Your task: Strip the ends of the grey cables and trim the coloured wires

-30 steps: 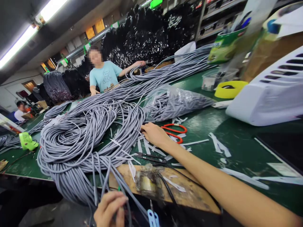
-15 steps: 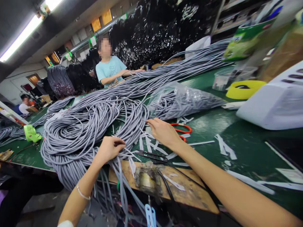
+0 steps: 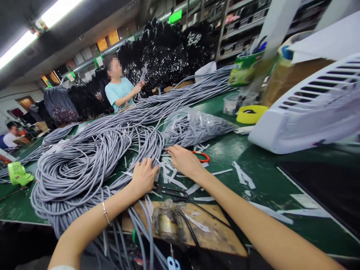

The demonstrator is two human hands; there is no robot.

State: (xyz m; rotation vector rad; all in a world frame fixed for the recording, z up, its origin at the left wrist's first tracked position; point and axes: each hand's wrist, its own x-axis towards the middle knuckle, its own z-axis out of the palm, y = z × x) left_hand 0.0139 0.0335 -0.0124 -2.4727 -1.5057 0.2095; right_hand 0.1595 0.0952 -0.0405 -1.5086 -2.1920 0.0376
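Note:
A large coil of grey cables [image 3: 84, 165] lies on the green table [image 3: 267, 165] and spills over its near edge. My left hand [image 3: 144, 176] rests on the right edge of the coil, fingers stretched flat over the cables. My right hand [image 3: 184, 161] is just beside it, fingertips pinched together at the cable edge; what they pinch is too small to make out. White paper strips [image 3: 168, 174] are scattered between and around both hands. Red-handled scissors [image 3: 201, 156] lie partly hidden behind my right hand. A dark metal tool [image 3: 171, 192] lies below my left hand.
A worn wooden board [image 3: 202, 228] with a metal fixture sits at the near edge. A plastic bag of grey cable pieces [image 3: 197, 125], a yellow ring [image 3: 251, 113] and a white slotted housing [image 3: 309, 112] stand to the right. A person in a light blue shirt [image 3: 119, 92] handles cables at the far side.
My left hand came up from below the table edge and now lies on the cable coil next to my right hand. My right hand stayed near the scissors.

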